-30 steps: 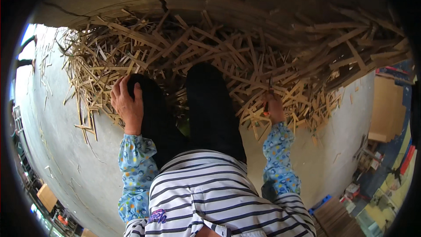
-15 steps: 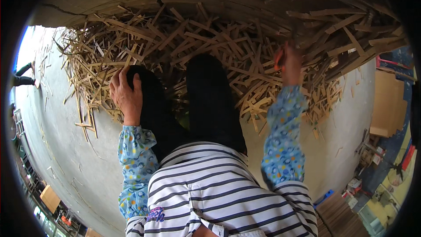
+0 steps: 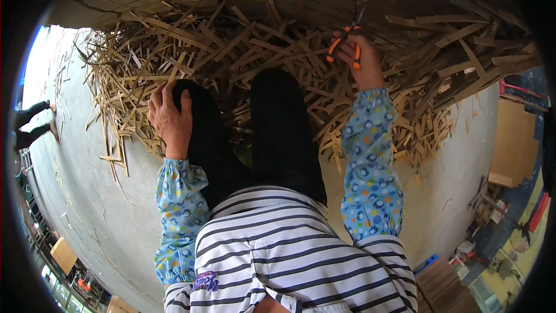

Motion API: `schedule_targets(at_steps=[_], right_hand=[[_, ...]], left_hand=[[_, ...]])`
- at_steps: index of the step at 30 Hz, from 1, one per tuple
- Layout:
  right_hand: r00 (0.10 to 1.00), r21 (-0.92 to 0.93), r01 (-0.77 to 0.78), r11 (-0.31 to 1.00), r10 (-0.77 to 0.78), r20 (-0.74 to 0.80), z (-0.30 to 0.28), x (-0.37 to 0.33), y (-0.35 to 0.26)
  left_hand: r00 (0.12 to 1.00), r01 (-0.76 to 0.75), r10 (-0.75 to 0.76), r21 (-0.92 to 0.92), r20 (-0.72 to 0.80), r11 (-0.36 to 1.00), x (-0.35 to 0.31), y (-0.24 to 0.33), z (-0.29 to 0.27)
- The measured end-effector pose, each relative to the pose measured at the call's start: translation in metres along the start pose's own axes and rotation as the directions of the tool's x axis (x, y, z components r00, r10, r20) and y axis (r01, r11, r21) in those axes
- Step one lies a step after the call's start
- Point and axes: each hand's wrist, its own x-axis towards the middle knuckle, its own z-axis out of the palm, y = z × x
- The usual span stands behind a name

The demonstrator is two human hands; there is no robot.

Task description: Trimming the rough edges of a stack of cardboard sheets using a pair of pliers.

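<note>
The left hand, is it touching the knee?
Touching. The head view shows the left hand lying flat on the dark-trousered left knee, fingers curled over it.

Daylight, even and soft. Strongest glare on the concrete floor (image 3: 69, 156) left of the strip pile (image 3: 231, 64), nearly blown out. Above the pile, dim shadow. Fisheye bends edges; black vignette rings frame. Focus sharp centrally, softer at rim.

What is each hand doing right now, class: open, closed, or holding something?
Left hand: open, resting flat on the left knee.
Right hand: closed on orange-handled pliers, above the wood strips.
</note>
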Motion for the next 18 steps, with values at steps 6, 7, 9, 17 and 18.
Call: schedule_targets(at_steps=[6, 7, 9, 17, 18], right_hand=[[0.996, 0.016, 0.050, 0.999, -0.048, -0.078, 0.020, 0.009, 0.005], [0.990, -0.041, 0.094, 0.995, -0.097, -0.097, 0.021, 0.007, 0.005], [0.984, -0.141, 0.166, 0.976, -0.174, -0.042, 0.004, -0.003, 0.018], [0.931, -0.230, -0.246, 0.942, 0.162, -0.328, -0.129, -0.090, 0.131], [0.940, -0.307, -0.287, 0.907, 0.205, -0.273, -0.122, -0.108, 0.119]], left_hand=[[1.000, -0.021, 0.020, -0.007, -0.021, 1.000, 0.000, -0.001, 0.001], [1.000, 0.001, -0.001, -0.014, -0.004, 1.000, 0.002, 0.000, 0.001], [1.000, 0.025, -0.025, -0.014, 0.012, 1.000, 0.000, -0.006, -0.001], [0.998, 0.058, -0.059, -0.028, -0.016, 0.998, 0.008, 0.001, 0.004], [0.999, 0.042, -0.042, -0.039, 0.005, 0.998, 0.002, -0.002, 0.004]])
